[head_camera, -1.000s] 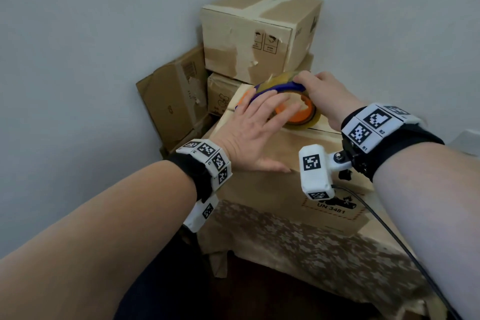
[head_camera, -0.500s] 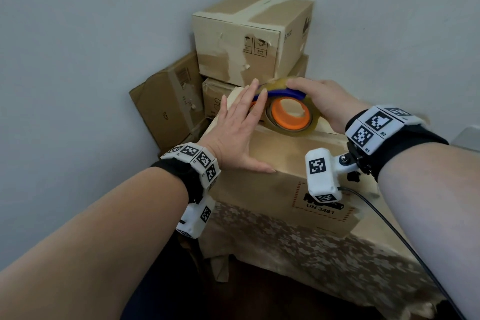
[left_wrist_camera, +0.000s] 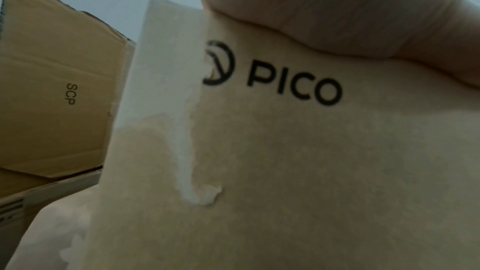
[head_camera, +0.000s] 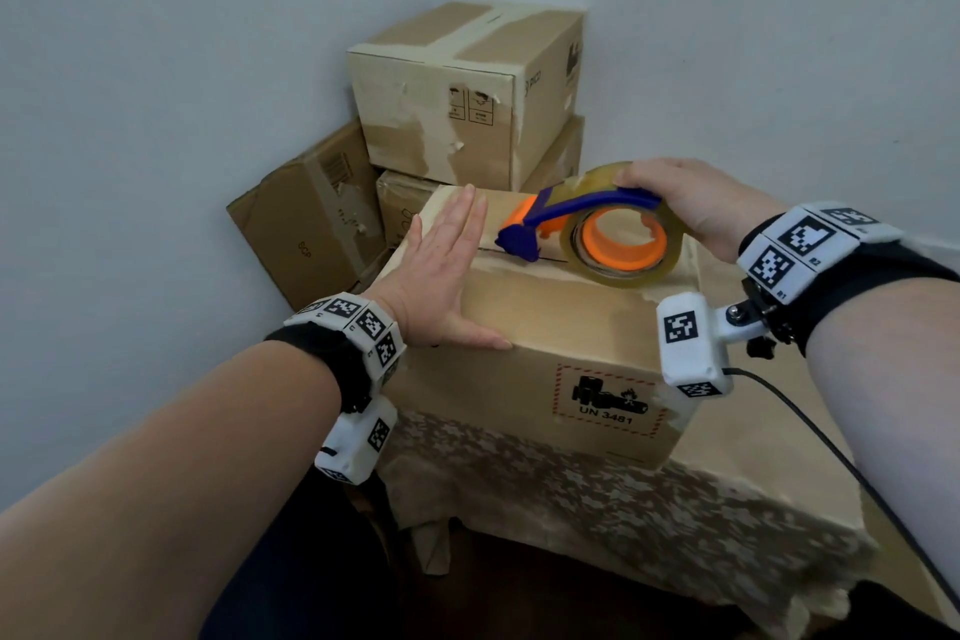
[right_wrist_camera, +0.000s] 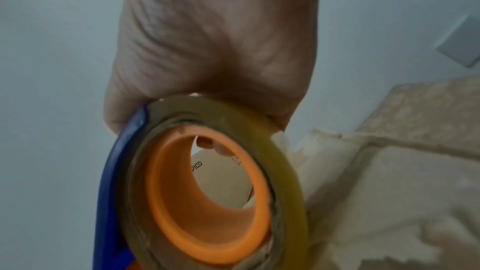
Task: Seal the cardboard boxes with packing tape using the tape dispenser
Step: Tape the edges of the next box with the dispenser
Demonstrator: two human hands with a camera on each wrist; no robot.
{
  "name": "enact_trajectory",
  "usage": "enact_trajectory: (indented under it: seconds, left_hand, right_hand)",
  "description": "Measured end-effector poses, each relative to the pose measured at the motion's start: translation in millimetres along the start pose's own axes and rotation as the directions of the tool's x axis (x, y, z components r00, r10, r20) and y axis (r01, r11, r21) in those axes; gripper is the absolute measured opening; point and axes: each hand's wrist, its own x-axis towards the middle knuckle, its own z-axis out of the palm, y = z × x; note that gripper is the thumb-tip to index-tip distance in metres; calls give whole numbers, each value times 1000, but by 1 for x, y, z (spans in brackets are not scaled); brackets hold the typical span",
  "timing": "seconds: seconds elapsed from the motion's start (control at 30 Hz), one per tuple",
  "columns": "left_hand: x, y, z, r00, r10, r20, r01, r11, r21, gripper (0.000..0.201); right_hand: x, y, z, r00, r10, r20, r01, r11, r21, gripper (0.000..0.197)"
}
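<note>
Your right hand (head_camera: 691, 203) grips the tape dispenser (head_camera: 597, 234), fingers curled over the roll's top, its blue nose touching the seam of the nearest cardboard box (head_camera: 545, 327), tilted down toward 9 o'clock. Your left hand (head_camera: 441, 276) lies flat with straight fingers on that box's lid at 10 o'clock, holding nothing. Beyond, at 12 o'clock, stacked boxes (head_camera: 457, 109) sit in the corner, with a leaning box (head_camera: 306, 234) at 11 o'clock.

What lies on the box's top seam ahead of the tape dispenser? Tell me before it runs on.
Nothing visible. The left hand presses flat on the box beside the seam, off the tape dispenser's line.
</note>
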Motion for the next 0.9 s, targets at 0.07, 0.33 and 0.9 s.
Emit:
enact_trajectory:
  seconds: [0.07, 0.33, 0.9]
  left_hand:
    - [2, 0, 0, 996, -33, 78, 32, 999, 15, 142]
    - [20, 11, -25, 919, -162, 361, 114, 982, 152, 142]
    - [38, 26, -37, 893, -161, 420, 59, 968, 246, 135]
  right_hand:
    - [0, 0, -1, 1000, -7, 11, 7, 999, -39, 17]
    - [3, -5, -6, 999, 10, -51, -17, 992, -126, 26]
    - [1, 3, -15, 995, -96, 14, 96, 958, -269, 38]
